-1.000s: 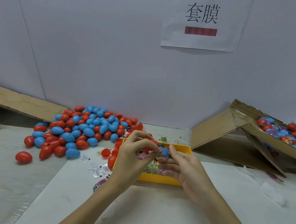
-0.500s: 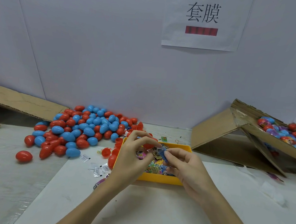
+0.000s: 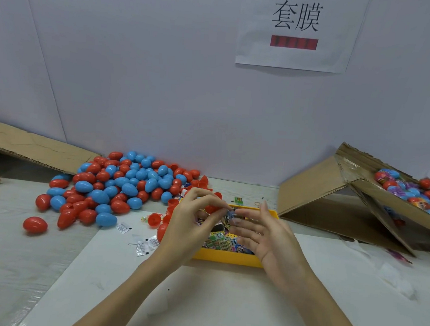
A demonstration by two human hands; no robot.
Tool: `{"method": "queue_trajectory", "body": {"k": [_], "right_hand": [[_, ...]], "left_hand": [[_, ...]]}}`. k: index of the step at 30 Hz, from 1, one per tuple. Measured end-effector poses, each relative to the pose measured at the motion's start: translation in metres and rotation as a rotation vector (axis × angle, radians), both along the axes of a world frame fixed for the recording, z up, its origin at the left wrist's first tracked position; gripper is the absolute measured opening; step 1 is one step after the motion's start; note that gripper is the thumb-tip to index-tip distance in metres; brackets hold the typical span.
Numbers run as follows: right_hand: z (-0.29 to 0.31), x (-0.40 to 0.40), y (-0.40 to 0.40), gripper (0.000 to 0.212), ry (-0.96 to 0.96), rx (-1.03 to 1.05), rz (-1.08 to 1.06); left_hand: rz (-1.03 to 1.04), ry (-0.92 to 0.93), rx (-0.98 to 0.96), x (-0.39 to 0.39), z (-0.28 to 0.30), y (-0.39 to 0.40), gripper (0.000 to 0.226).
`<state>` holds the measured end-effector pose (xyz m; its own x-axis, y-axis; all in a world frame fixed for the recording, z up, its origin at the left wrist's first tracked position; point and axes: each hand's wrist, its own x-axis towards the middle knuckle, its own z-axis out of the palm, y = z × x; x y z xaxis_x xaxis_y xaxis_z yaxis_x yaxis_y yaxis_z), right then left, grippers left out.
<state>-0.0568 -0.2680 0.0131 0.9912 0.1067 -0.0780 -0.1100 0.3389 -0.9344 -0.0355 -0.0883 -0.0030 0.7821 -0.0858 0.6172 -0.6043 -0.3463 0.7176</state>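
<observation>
Yellow tray (image 3: pixel 227 258) below, left hand (image 3: pixel 191 225) fingers pinching red piece (image 3: pixel 211 209), right hand (image 3: pixel 267 239) fingers spread wide

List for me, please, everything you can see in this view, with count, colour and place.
plastic eggs: many, red and blue, heaped on the table, left
lone egg: one, red, front left of the heap
egg halves: a few, red, left of the tray
tray: one, yellow, centre
printed wrappers: many, multicoloured, in the tray
packets: several, white, left of the tray
cardboard box: one, brown, tilted, right
wrapped eggs: many, multicoloured, in the box
cardboard sheet: one, brown, far left
sign: one, white, on the wall
small piece: one, colour unclear, above the tray
left hand: pinches the small piece
right hand: open, beside it
</observation>
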Motion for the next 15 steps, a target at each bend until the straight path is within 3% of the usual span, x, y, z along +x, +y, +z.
{"method": "queue_trajectory", "body": {"k": [5, 8, 15], "right_hand": [[0.0, -0.001, -0.008, 0.023, 0.136, 0.15, 0.201], [-0.001, 0.002, -0.01, 0.025, 0.191, 0.208, 0.201], [-0.003, 0.004, -0.017, 0.028, 0.188, 0.12, 0.231]], "left_hand": [[-0.022, -0.116, 0.06, -0.001, 0.0, 0.0, 0.015], [-0.019, -0.145, 0.096, 0.0, -0.002, -0.001, 0.016], [-0.051, -0.113, 0.096, 0.0, -0.004, -0.001, 0.025]]}}
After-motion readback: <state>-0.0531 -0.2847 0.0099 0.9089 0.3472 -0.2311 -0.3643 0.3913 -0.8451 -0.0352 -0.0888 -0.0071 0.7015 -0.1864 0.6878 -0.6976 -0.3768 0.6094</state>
